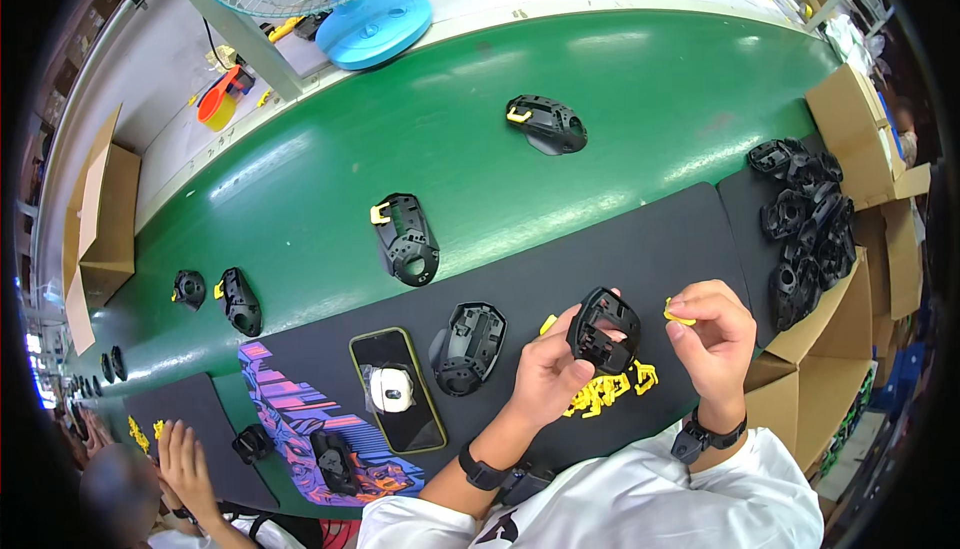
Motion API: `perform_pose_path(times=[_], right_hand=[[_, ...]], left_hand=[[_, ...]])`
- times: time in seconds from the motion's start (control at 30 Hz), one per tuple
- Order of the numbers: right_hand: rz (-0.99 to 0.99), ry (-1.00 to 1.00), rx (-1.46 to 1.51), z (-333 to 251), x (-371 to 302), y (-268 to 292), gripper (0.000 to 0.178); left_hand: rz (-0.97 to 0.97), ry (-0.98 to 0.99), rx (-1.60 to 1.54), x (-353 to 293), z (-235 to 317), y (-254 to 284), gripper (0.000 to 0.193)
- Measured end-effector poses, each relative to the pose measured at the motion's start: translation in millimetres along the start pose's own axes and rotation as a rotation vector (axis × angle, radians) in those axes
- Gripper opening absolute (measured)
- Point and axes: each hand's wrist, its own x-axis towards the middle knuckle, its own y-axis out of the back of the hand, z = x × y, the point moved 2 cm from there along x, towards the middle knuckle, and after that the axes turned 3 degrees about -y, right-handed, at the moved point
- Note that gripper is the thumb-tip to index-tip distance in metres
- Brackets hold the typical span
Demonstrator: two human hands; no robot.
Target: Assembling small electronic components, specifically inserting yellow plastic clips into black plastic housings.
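My left hand [541, 381] grips a black plastic computer-mouse shell [592, 345], tilted so that its hollow inside shows. To its right, my right hand [718, 344] pinches a small yellow plastic clip [679, 313] between thumb and fingertips, apart from the shell. Below the held shell lies a heap of similar yellow clips [598, 395] on the black mat [650, 249]. Another black mouse shell [472, 347] rests on the mat left of my left hand, with no yellow clip visible on it.
A phone [428, 414] with a white case-like item [390, 389] on it lies on the mat. Piled shells [806, 219] and cardboard boxes [835, 359] stand at right. Shells with yellow clips [408, 239] dot the green belt [640, 79]. A co-worker's hand [188, 469] is lower left.
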Motion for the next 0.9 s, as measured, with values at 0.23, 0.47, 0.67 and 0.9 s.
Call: perform_pose_path(times=[0.23,0.47,0.67,0.9], right_hand=[[-0.144,0.204,-0.054,-18,-3,-8,0.021],[-0.219,0.247,0.001,-21,-3,-20,0.020],[-0.243,0.109,0.055,-18,-8,-20,0.016],[-0.296,0.238,-0.169,-25,-1,-10,0.019]], left_hand=[[0.038,-0.090,0.151,4,1,-1,0.046],[0.181,-0.130,-0.027,8,-4,-6,0.092],[0.153,-0.139,0.097,7,-3,-7,0.103],[0.172,-0.261,0.301,9,2,-6,0.092]])
